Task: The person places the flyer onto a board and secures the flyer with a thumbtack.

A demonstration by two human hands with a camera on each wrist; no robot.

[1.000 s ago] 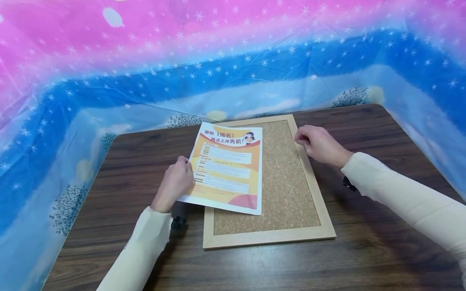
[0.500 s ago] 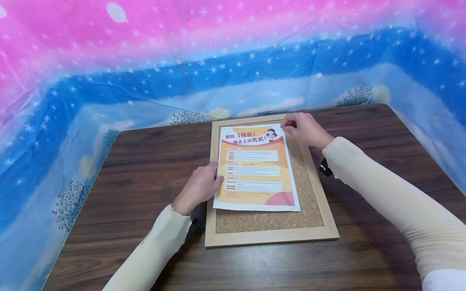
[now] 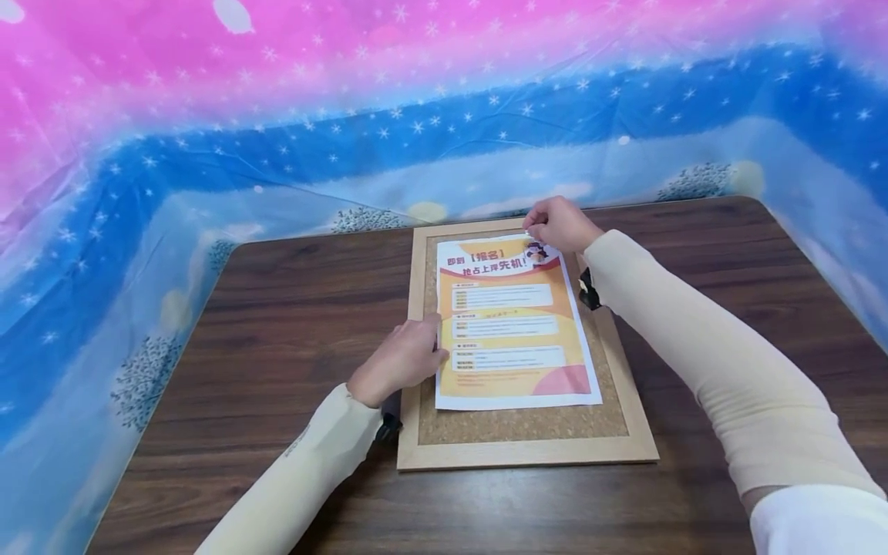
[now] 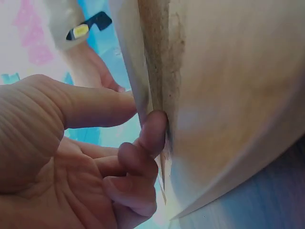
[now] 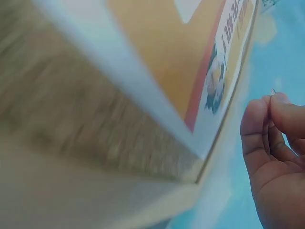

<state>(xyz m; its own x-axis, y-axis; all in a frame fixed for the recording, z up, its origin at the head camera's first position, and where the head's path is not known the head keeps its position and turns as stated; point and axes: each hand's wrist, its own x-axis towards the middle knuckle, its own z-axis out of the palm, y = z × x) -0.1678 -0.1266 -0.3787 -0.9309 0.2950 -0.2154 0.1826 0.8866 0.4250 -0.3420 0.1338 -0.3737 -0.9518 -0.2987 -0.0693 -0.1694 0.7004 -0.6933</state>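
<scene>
Pinched between the thumb and forefinger of the right hand (image 3: 560, 223) is something very small and thin, a glint of it showing in the right wrist view (image 5: 273, 91); it looks like a pin, though it is too small to be sure. That hand hovers over the top right corner of the flyer (image 3: 509, 324), fingers curled, and whether it touches the paper cannot be told. The left hand (image 3: 402, 361) rests at the flyer's left edge, roughly halfway down, with its fingertips (image 4: 153, 129) pressed against the paper's edge where it meets the frame; its fingers are bent but clasp nothing.

The flyer lies flat and nearly square on the cork board (image 3: 527, 424), filling most of it, with bare cork showing below its bottom edge. It is a single printed sheet, so I judge it light, limp and quick to slide or curl; it is best steadied by flat pressure near an edge or corner, not by lifting. The cork should take a point readily, while its wooden frame (image 3: 529, 455) is stiff.

The board sits toward the far edge of the dark wooden table (image 3: 291, 308). A pink and blue starry sheet (image 3: 277, 116) hangs behind it.
</scene>
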